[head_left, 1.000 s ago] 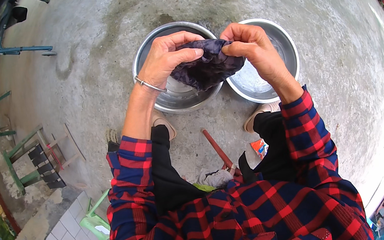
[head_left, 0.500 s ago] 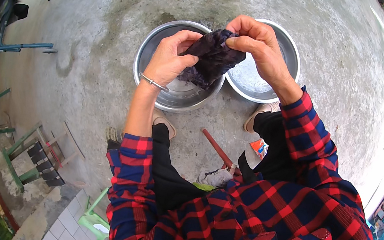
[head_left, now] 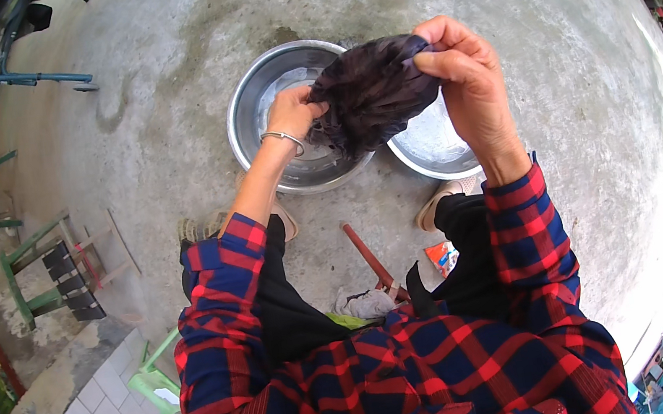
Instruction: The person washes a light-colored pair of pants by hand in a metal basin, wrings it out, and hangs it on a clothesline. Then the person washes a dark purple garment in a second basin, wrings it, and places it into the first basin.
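Observation:
A dark, wet-looking piece of cloth [head_left: 375,95] is stretched between my hands above two metal basins. My right hand [head_left: 464,61] pinches its upper right corner between thumb and fingers. At the cloth's left edge, lower down, my left hand [head_left: 293,115] grips it, its fingertips partly hidden by the fabric. Beneath the cloth and my left hand is the left basin [head_left: 242,101], with what looks like clear water in it. The right basin [head_left: 433,142] holds whitish, sudsy-looking liquid and is partly covered by the cloth and my right hand.
Between my feet a red-brown stick [head_left: 368,253] lies on the concrete floor [head_left: 586,86], near a crumpled grey cloth [head_left: 366,302] and an orange-and-white packet [head_left: 442,257]. A wooden chair [head_left: 61,270] and a light green plastic stool [head_left: 155,380] are at the left.
The cloth has opened out wider between my hands. My right hand has moved slightly right and up; my left hand has shifted right and lower along the cloth's edge.

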### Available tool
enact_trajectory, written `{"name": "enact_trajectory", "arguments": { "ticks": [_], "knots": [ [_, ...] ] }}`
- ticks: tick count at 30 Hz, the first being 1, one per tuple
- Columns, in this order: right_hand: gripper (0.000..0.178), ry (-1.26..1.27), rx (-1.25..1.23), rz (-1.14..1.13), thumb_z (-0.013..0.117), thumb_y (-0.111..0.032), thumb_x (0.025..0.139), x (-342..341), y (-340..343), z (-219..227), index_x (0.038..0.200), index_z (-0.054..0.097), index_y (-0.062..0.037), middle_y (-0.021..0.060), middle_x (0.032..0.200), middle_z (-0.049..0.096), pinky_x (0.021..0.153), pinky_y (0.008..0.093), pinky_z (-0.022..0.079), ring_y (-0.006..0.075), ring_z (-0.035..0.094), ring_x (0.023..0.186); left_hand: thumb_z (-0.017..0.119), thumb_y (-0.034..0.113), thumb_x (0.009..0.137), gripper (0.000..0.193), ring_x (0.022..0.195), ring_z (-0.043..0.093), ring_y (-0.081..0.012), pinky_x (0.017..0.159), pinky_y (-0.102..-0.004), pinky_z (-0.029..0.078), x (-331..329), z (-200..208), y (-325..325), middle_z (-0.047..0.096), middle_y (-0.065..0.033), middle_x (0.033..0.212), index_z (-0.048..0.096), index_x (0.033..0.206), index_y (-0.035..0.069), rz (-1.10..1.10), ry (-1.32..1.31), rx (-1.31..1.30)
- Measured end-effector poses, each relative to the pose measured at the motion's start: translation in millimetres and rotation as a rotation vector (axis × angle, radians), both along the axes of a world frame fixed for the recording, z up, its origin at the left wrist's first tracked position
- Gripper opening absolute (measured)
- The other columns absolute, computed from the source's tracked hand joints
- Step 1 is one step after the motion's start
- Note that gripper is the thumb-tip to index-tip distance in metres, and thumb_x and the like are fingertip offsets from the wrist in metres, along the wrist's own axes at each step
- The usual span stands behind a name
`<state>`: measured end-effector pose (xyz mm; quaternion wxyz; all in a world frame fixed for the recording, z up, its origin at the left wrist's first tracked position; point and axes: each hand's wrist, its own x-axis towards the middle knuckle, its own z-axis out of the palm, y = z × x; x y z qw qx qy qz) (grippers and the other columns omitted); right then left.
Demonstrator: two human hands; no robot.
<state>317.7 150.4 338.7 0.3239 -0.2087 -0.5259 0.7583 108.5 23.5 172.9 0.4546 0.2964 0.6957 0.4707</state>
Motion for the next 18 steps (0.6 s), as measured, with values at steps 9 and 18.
{"name": "enact_trajectory", "arguments": {
  "ticks": [9,18],
  "knots": [
    [0.007,-0.155,0.065,-0.274,0.059,-0.002,0.084,24.4,26.3,-10.9,0.089,0.065,-0.0034,-0.0033,0.081,0.064,0.072,0.0188,0.042,0.0039,0.055,0.074,0.065,0.012,0.085,0.01,0.079,0.062,-0.0092,0.076,-0.0268,0.049,-21.0,109.1,-7.6,0.066,0.0003,0.088,0.064,0.094,0.007,0.039,-0.535,0.11],
    [0.007,-0.217,0.035,-0.287,0.059,-0.002,0.084,22.5,26.2,-16.8,0.088,0.065,-0.0031,-0.003,0.079,0.064,0.068,0.0192,0.042,0.004,0.055,0.071,0.066,0.001,0.078,0.034,0.079,0.062,-0.0094,0.076,-0.0261,0.049,-12.8,119.2,-13.9,0.066,-0.001,0.088,0.061,0.111,-0.003,-0.006,-0.469,0.142]
  ]
}}
